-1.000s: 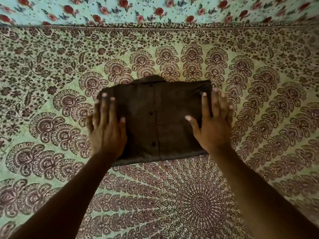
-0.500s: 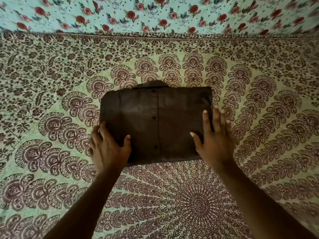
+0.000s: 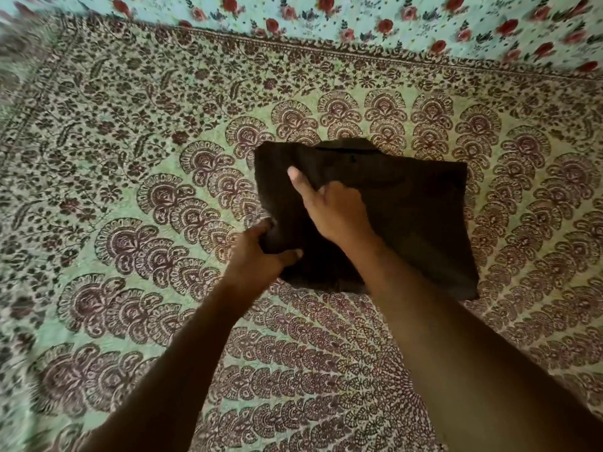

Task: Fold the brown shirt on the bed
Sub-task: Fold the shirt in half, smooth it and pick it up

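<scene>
Shirt (image 3: pixel 408 220) lay folded, long axis left-right, stretching rightward from your left hand (image 3: pixel 261 252) pinching its near-left edge; your right hand (image 3: pixel 332 207) rested on top, fingers curled, grip unclear.

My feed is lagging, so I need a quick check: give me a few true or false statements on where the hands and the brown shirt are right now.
1. The brown shirt lies folded into a compact rectangle on the patterned bedspread. True.
2. The left hand grips the shirt's near left edge. True.
3. The right hand rests on the bedspread, clear of the shirt. False: it lies on the shirt's left part.
4. Both hands are on the shirt's right half. False: both are at its left side.
</scene>
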`<state>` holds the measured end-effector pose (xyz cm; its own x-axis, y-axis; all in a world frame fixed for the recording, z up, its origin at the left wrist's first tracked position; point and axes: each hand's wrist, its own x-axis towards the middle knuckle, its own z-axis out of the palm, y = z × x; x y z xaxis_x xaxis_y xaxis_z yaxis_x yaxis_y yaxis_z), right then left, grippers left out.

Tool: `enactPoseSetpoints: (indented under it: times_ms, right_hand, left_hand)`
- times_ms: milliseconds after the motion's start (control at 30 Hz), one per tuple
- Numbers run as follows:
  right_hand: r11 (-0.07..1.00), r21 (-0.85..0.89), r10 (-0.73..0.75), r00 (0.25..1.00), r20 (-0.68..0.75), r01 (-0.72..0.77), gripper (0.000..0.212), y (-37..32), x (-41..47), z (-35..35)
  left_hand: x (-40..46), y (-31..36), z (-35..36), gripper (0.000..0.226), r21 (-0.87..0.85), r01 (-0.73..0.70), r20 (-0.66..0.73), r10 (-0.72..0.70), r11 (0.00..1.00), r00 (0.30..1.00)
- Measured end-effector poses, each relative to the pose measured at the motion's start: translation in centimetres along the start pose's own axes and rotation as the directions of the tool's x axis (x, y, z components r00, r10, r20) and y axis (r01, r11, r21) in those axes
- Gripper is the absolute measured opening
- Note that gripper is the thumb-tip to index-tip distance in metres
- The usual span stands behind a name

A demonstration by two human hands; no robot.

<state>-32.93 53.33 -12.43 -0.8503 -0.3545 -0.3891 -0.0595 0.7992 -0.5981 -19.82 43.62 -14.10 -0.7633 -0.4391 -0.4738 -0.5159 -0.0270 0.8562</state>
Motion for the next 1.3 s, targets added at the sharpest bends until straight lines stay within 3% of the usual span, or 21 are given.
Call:
enactPoseSetpoints:
  times_ms: [133, 200, 300, 333, 367, 433, 533, 667, 767, 867, 900, 967, 1033, 1100, 1167, 1300]
  right_hand:
    - [0.995, -0.032, 0.099, 0.958, 0.269, -0.094, 0.098, -4.5, -0.2, -2.3]
    - [0.987, -0.152, 0.096, 0.955, 0.281, -0.054, 0.086, -5.1, -0.1, -1.7]
    - [0.948, -0.319, 0.035, 0.992, 0.124, 0.007, 0.044, -4.4, 0.1, -0.9]
    - [0.945, -0.328, 0.018, 0.995, 0.1, 0.016, 0.04, -4.1, 0.1, -1.1]
    - [0.948, -0.317, 0.006, 0.995, 0.1, 0.026, 0.038, -3.9, -0.1, -1.6]
    - [0.965, -0.257, -0.016, 0.993, 0.113, 0.045, 0.032, -3.6, -0.9, -3.4]
    - [0.983, -0.158, -0.083, 0.994, 0.065, 0.092, 0.029, -3.4, -3.1, -6.4]
    - [0.98, 0.118, -0.16, 0.987, 0.006, 0.158, 0.034, -4.9, -8.5, -11.2]
    - [0.938, 0.268, -0.237, 0.971, 0.037, 0.219, 0.039, -7.0, -12.9, -14.3]
    - [0.848, 0.422, -0.366, 0.93, 0.026, 0.322, 0.037, -8.8, -16.6, -16.1]
    - [0.817, 0.463, -0.393, 0.919, 0.013, 0.343, 0.035, -9.0, -17.7, -16.3]
    - [0.767, 0.525, -0.429, 0.903, -0.006, 0.368, 0.035, -9.4, -19.5, -16.4]
    - [0.745, 0.552, -0.442, 0.897, -0.013, 0.375, 0.036, -9.2, -21.0, -15.7]
    - [0.735, 0.573, -0.419, 0.907, -0.035, 0.361, 0.035, -8.6, -22.3, -14.5]
    - [0.734, 0.586, -0.39, 0.919, -0.051, 0.344, 0.036, -7.9, -23.7, -13.4]
    - [0.785, 0.548, -0.308, 0.95, -0.06, 0.289, 0.033, -6.6, -27.2, -9.6]
  left_hand:
    - [-2.6, 0.5, 1.6, 0.053, -0.188, -0.064, 0.32, 0.123, 0.98, 0.939]
    - [-3.4, 0.3, 3.1, 0.055, -0.222, -0.045, 0.408, 0.135, 0.974, 0.903]
    - [-4.0, -0.6, 4.3, 0.029, -0.348, 0.006, 0.277, 0.097, 0.937, 0.956]
    - [-4.3, -1.3, 4.2, 0.026, -0.416, -0.003, 0.238, 0.112, 0.909, 0.965]
    - [-4.7, -1.9, 4.0, 0.037, -0.452, -0.019, 0.209, 0.127, 0.892, 0.97]
    - [-5.4, -3.2, 3.3, 0.043, -0.464, 0.021, 0.163, 0.063, 0.886, 0.985]
    - [-6.5, -4.7, 1.9, 0.033, -0.497, 0.152, 0.123, -0.104, 0.854, 0.987]
    - [-8.1, -3.2, 1.2, 0.027, -0.478, 0.206, 0.181, -0.134, 0.854, 0.974]
    - [-8.4, -1.6, 0.4, 0.062, -0.515, 0.224, 0.175, -0.155, 0.827, 0.972]
    - [-8.5, -0.7, -1.9, 0.088, -0.733, 0.28, 0.157, -0.246, 0.62, 0.956]
    - [-8.8, -0.6, -3.0, 0.086, -0.786, 0.297, 0.196, -0.238, 0.543, 0.951]
    - [-9.5, -1.0, -5.0, 0.083, -0.844, 0.279, 0.304, -0.02, 0.459, 0.952]
    - [-10.6, -2.5, -7.6, 0.084, -0.889, 0.239, 0.317, 0.151, 0.39, 0.936]
    - [-12.3, -2.7, -9.1, 0.073, -0.851, 0.067, 0.172, 0.158, 0.521, 0.972]
    - [-13.7, -3.1, -11.1, 0.058, -0.78, 0.17, 0.203, -0.015, 0.602, 0.979]
    - [-16.2, -6.0, -14.9, 0.032, -0.543, 0.034, -0.08, -0.092, 0.839, 0.993]
